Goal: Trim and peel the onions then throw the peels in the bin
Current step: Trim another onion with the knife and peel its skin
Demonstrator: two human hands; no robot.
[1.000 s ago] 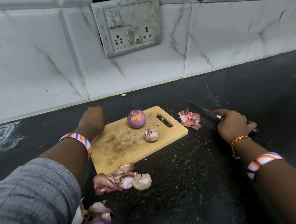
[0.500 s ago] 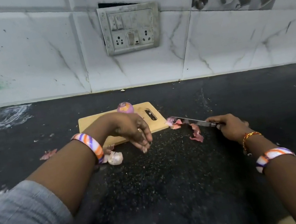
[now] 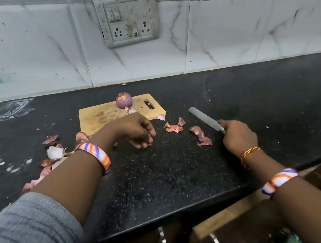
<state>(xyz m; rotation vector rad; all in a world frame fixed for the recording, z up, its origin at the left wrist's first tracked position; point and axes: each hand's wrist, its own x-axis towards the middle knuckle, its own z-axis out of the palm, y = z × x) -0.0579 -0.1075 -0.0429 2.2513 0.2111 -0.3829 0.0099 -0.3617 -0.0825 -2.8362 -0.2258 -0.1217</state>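
Right hand (image 3: 239, 137): fingers wrapped round the handle of a knife (image 3: 205, 118), blade flat over the worktop (image 3: 184, 170), pointing away and to the left.
Left hand (image 3: 136, 132): fingers curled downward over the worktop; whether they hold a scrap cannot be told.
Peels (image 3: 174, 127): loose pink pieces between the two hands, more left of the left forearm.
Cutting board (image 3: 95, 117): just beyond the left hand.
Onion (image 3: 123, 99): peeled, at the board's far edge; a trimmed piece just in front of it.

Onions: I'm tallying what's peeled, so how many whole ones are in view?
1: a peeled purple onion on the cutting board, far side. The left arm may hide others.
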